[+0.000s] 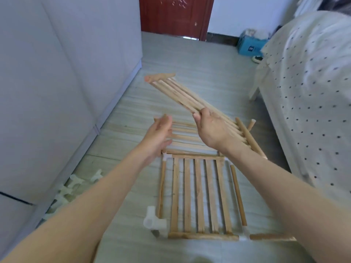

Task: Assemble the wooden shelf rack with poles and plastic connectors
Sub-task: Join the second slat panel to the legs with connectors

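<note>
Currently a pale wooden slatted shelf panel (191, 99) is being held up above the floor by the right hand (212, 128), whose fingers are curled round its near long edge. Its long axis is running from upper left, away from the person, down to lower right, where its round end pole (248, 137) is lying close to the right wrist. The left hand (159, 135) is being kept empty, with fingers loosely spread, just left of the panel and below its raised far end, so it is judged the nearer hand for steadying that end. A second slatted panel (197, 198) with a white plastic corner connector (153, 221) is lying flat on the floor directly beneath.
</note>
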{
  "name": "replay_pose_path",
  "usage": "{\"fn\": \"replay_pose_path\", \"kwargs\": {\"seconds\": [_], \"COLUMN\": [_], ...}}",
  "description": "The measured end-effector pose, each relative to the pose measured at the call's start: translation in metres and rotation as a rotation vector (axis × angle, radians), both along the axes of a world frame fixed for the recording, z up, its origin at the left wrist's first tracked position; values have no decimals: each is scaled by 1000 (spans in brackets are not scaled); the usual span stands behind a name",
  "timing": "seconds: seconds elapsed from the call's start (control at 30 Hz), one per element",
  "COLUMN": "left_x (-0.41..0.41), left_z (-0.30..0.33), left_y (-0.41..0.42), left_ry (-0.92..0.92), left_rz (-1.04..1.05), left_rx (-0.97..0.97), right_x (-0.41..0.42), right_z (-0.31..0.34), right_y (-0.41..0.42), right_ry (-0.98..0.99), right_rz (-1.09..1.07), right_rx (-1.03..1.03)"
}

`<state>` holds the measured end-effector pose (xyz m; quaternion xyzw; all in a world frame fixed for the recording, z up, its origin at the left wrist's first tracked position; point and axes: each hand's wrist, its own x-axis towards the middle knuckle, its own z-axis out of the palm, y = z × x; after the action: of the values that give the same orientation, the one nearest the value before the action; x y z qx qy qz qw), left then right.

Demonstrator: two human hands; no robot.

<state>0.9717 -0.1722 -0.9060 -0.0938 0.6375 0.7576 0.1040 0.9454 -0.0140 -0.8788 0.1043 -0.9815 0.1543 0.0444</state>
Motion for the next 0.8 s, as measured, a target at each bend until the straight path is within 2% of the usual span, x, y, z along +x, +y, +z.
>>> {"fn": "replay_pose_path", "kwargs": {"seconds": [0.1,0.2,0.33,0.4,0.43,0.53,0.57,0.7,0.73,0.8], "left_x": [20,41,66,76,80,90,92,96,96,96], "left_z": [56,90,107,109,109,109,109,111,110,108], "left_y": [11,20,21,19,18,14,14,19,21,22], "left_ry": [73,109,100,76,54,17,22,49,47,32], "left_rz": [59,204,195,189,194,254,270,268,266,251], "left_rx": [226,392,453,450,438,471,475,394,382,371], "right_x": [59,104,137,149,153,158,159,160,158,154], "right_z": [23,41,61,69,72,71,70,63,62,61], "right_y": [-8,-14,-14,-9,-4,12,15,10,7,8], "right_ry": [74,132,38,68,143,318,274,-33,-109,-314], "right_rz": [49,84,121,110,74,-45,-55,-18,-9,2], "right_rx": [8,16,-175,-266,-258,-47,-38,-229,-296,-584]}}
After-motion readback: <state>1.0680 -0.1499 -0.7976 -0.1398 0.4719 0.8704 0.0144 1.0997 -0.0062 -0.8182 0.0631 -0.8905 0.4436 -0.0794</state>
